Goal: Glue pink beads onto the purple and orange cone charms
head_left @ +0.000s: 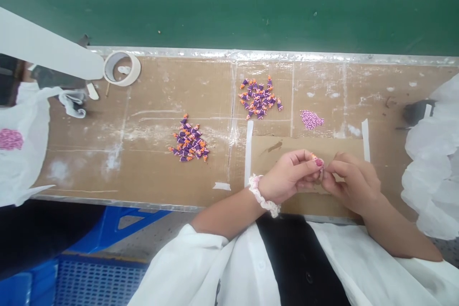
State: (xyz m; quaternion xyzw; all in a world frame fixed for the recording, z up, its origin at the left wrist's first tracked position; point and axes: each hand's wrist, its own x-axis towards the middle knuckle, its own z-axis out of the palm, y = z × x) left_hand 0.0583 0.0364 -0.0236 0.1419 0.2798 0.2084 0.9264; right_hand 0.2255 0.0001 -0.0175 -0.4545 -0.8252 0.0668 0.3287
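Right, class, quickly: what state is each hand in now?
Left hand: closed, pinching a small orange-topped piece.
Right hand: closed in a pinch beside it; whether it holds anything cannot be told.

White garment (247, 272), loose-cut, lower centre of frame | left sleeve (179, 267) and right sleeve (423, 272), white, wide, forearms bare | black front panel (294, 244), vertical, one dark round button (309, 277) | scrunchie (264, 197), ruffled, white with pale pink, left wrist (269, 188)

The left hand (290, 175) pinches an orange-tipped piece (313, 156) beside the right hand (353, 182), near a pink pile (311, 120)
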